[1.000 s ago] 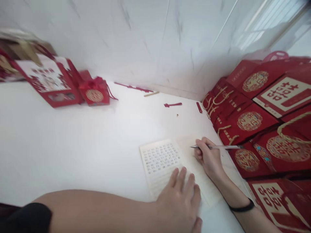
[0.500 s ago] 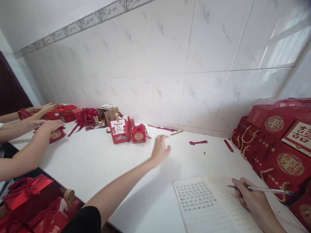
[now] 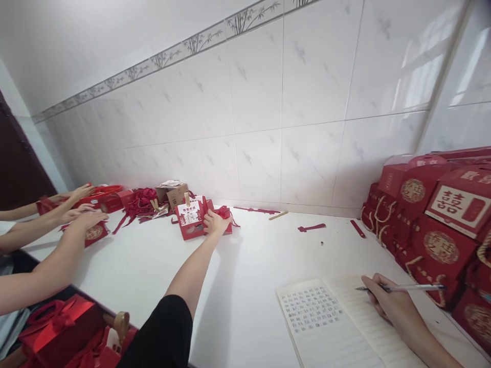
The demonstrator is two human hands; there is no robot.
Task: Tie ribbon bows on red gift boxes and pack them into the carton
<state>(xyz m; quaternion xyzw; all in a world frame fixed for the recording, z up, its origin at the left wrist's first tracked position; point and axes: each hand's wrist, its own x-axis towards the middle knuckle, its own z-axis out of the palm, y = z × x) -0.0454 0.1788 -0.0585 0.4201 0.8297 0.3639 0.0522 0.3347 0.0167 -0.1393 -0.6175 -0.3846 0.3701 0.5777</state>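
Note:
My left hand (image 3: 215, 223) reaches across the white table (image 3: 253, 286) and has its fingers on the small red box (image 3: 227, 230), covering much of it. Just left of that box stands a red and white box (image 3: 191, 219) with a printed front. A silver pen (image 3: 402, 288) is held in my right hand (image 3: 387, 299), its tip over the right page of an open notebook (image 3: 318, 317). Rows of handwriting fill the upper part of the left page.
Stacked red gift boxes (image 3: 441, 245) rise at the right. Red ribbons (image 3: 142, 202) and a brown carton (image 3: 177, 194) lie back left. Other people's hands (image 3: 86, 217) work at the far left. More red boxes (image 3: 63, 332) sit lower left. Flat strips (image 3: 311, 228) lie near the wall.
My left hand has moved left from over the table onto the small red box. The view has shifted a little. My right hand still holds the pen over the notebook.

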